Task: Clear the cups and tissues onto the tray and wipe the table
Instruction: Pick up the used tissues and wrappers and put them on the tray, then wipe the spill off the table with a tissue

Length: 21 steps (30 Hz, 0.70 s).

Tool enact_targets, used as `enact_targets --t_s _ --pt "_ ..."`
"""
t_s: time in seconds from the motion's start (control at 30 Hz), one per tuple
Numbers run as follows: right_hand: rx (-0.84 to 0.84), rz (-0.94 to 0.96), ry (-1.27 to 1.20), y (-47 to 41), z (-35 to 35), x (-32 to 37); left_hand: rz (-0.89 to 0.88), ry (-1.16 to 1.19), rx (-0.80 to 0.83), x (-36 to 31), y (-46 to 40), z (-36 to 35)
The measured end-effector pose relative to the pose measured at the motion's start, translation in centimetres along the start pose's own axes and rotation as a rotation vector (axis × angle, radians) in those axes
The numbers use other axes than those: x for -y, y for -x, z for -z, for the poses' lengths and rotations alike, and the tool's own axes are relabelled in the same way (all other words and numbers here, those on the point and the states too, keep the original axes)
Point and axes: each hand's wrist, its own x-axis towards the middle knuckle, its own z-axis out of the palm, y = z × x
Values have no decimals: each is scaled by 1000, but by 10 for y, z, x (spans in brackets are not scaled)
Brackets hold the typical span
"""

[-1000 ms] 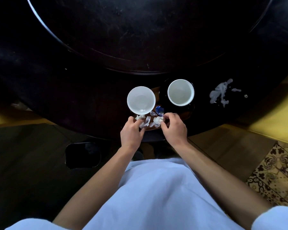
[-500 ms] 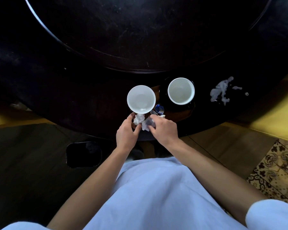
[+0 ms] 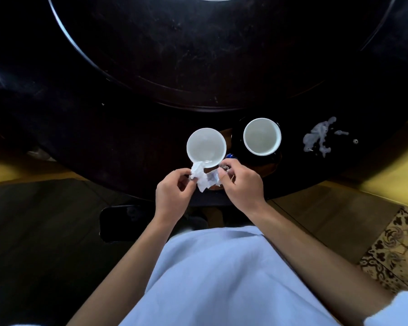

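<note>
Two white cups stand at the near edge of the dark round table: a left cup and a right cup on a dark saucer. Both rest on a brown tray, mostly hidden. My left hand and my right hand together pinch a crumpled white tissue just in front of the left cup, above the table's edge. A blue wrapper peeks out behind my right fingers.
A white spill lies on the table to the right of the cups. A raised dark turntable fills the table's middle. A dark stool stands on the floor below left. Patterned tiles lie at the right.
Both hands gathered the loose tissue pieces from the tray into one bunch and lifted it slightly toward me. The cups have not moved.
</note>
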Motion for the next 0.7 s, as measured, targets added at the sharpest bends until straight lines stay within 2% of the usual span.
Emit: enact_targets --t_s 0.1,0.13,0.2,0.33,0.5,0.7 --pt "217 -133 -486 2 26 21 -143 64 28 -35 -5 7" --pt "271 -161 -593 2 33 26 -189 72 41 -46 -7 6" --pt "270 -184 -706 -1 42 31 -252 62 45 -65 -14 1" --pt "150 -249 -858 -10 64 23 -344 6 66 -87 -32 -13" --pt "-100 -313 -848 -21 105 -13 -597 -90 170 -122 -78 -36" --pt "-461 -488 -783 -37 158 -111 -635 -403 142 -164 -189 -109"
